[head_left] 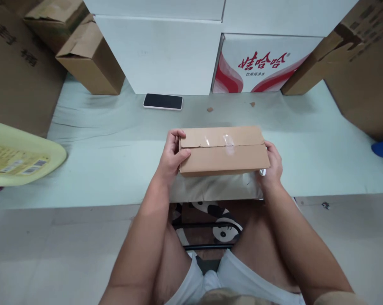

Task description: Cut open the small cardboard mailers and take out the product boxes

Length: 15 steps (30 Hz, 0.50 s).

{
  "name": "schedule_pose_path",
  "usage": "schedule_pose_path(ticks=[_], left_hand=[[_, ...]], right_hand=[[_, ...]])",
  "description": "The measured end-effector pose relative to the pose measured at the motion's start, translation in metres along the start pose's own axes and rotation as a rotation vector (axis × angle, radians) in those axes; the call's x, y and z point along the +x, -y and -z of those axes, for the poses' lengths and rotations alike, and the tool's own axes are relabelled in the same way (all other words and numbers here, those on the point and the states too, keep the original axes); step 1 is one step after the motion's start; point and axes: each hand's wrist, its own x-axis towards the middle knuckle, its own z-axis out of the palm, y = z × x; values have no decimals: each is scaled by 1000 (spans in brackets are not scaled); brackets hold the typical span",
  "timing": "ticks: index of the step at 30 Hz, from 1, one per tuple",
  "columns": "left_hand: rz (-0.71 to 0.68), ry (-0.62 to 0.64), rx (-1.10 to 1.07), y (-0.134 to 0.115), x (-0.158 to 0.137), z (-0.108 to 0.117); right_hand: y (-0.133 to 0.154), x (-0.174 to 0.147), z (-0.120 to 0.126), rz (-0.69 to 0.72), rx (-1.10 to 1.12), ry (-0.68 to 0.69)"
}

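Note:
A closed brown cardboard box [223, 159] is held between my two hands near the table's front edge. Its two top flaps meet along a lengthwise seam, with shiny clear tape near the middle. My left hand [173, 154] grips the left end, thumb on top. Around the right end wraps my right hand [273, 165], its fingers partly hidden by the box. A small white, shiny thing [263, 172] shows beside my right hand, under the box corner; I cannot make out what it is. The underside of the box is hidden.
Behind the box lies a phone [163, 101] on the pale green tabletop [115, 165]. White cartons [166, 55] and a red-printed carton [257, 67] line the back. Brown boxes [92, 55] stand at the sides, with a yellow bottle [23, 156] at left and scraps [210, 109] behind.

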Motion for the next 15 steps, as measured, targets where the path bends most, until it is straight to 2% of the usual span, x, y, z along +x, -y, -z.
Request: schedule_pose_path(ticks=[3, 6, 8, 11, 15], left_hand=[[-14, -13, -29, 1, 2, 3], [-76, -77, -32, 0, 6, 11], [-111, -112, -28, -2, 9, 16], [-129, -112, -2, -1, 12, 21], [-153, -46, 25, 2, 10, 25]], right_hand=[[-2, -1, 0, 26, 58, 64], [-1, -3, 0, -15, 122, 209], [1, -3, 0, -41, 106, 245], [4, 0, 4, -8, 110, 113], [10, 6, 14, 66, 210, -99]])
